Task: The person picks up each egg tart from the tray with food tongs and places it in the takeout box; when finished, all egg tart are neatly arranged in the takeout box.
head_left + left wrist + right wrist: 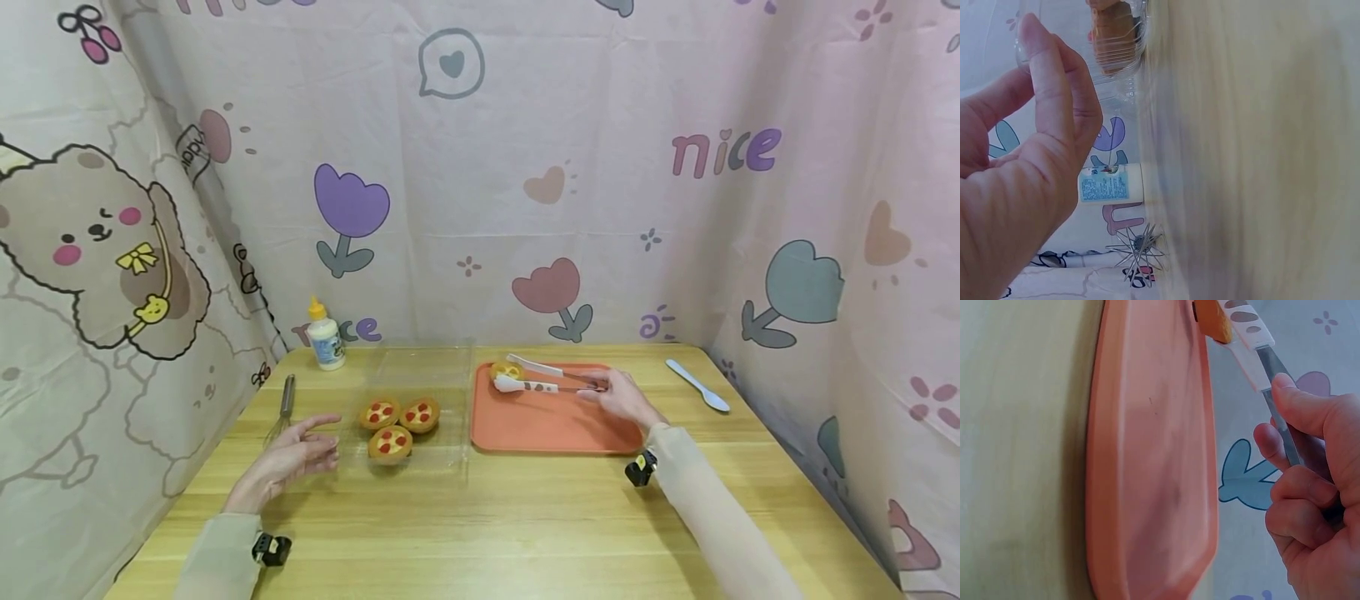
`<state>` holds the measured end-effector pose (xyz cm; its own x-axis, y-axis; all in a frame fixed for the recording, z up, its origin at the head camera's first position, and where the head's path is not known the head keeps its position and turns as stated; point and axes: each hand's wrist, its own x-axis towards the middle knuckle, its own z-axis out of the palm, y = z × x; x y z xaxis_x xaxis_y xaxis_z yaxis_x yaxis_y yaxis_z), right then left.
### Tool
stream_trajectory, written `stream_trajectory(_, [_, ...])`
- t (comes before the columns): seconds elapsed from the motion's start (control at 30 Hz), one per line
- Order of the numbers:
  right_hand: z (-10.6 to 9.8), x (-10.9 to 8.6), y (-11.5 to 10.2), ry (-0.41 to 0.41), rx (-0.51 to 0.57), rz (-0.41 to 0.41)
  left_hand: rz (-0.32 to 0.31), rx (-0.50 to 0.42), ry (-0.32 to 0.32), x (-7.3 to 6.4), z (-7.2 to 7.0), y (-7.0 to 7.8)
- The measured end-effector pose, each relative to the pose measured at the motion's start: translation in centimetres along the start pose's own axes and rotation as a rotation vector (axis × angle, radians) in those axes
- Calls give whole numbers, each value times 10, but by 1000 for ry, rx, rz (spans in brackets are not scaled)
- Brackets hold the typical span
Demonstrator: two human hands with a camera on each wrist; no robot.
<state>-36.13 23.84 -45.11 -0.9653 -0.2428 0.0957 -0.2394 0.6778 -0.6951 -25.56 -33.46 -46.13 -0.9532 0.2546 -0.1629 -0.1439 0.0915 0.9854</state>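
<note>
My right hand [622, 398] grips a pair of tongs [542, 387] with white, brown-spotted tips. Between those tips, over the far left corner of the orange tray [555, 429], is a mini pizza [506, 371]; contact with the tray is unclear. In the right wrist view, thumb and fingers wrap the metal arms of the tongs [1284, 428]. My left hand [288, 458] is held with fingers extended beside the left side of a clear plastic box [450, 454]. Whether its fingertips touch the box is uncertain. Inside the box sit three mini pizzas [391, 443].
A glue bottle [327, 340] with a yellow cap stands at the back left. The whisk [287, 400] lies left of the box, partly behind my left hand. A pale blue spoon [697, 385] lies at the right. Patterned curtains [465, 208] bound the wooden table [517, 533].
</note>
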Motion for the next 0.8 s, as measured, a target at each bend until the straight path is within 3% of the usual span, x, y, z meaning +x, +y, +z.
stream_trajectory(0.33, [-3,-3,-3,-18,23,-34,5,21,16,0,0,-1])
stream_trajectory(0.8, [-4,-7,-15,-37,17,-99,-5,-21,-4,0,0,0])
